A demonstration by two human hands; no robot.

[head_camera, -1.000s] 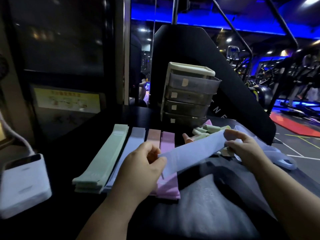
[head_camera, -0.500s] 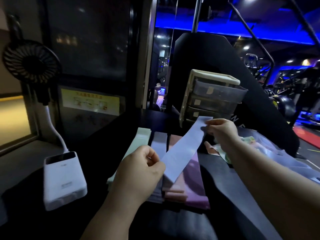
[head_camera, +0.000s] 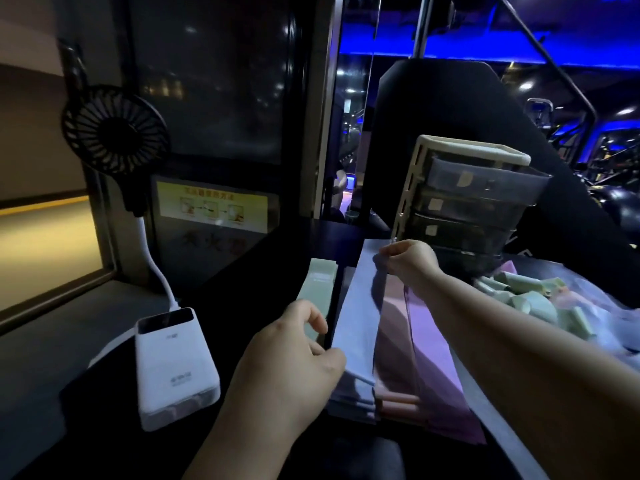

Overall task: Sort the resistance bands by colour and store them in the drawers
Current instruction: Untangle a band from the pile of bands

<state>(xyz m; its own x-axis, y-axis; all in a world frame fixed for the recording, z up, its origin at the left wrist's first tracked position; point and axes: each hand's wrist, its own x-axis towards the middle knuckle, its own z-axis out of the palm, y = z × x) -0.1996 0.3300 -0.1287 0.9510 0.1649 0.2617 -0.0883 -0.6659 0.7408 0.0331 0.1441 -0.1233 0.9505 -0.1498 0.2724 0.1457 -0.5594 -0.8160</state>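
Left hand [head_camera: 294, 368] grip: thumb and curled fingers pinch the near end of the blue band [head_camera: 360, 313], index finger lifted off. Right hand [head_camera: 408, 261] grip: fingertips pinched tight on the far end of the same band. The band is stretched flat between both hands, lengthwise along the blue stack [head_camera: 353, 400] and lying on top of it.

Four stacks lie side by side on the dark tabletop [head_camera: 270, 265]. Left to right they are the green stack [head_camera: 317, 289], blue stack, pink stack [head_camera: 391, 344] and purple stack [head_camera: 433, 362]. Blue, pink and purple touch edge to edge; there's a thin gap between green and blue.

The drawer unit [head_camera: 467, 209] is just behind the right hand, and its top drawer sticks out further than the ones below. To its right is a plastic bag [head_camera: 609, 317] with rolled bands [head_camera: 519, 299], mostly green, a few pink.

On the left are a white power bank [head_camera: 173, 365] on the tabletop and a black fan [head_camera: 114, 129] on a white gooseneck plugged into it.
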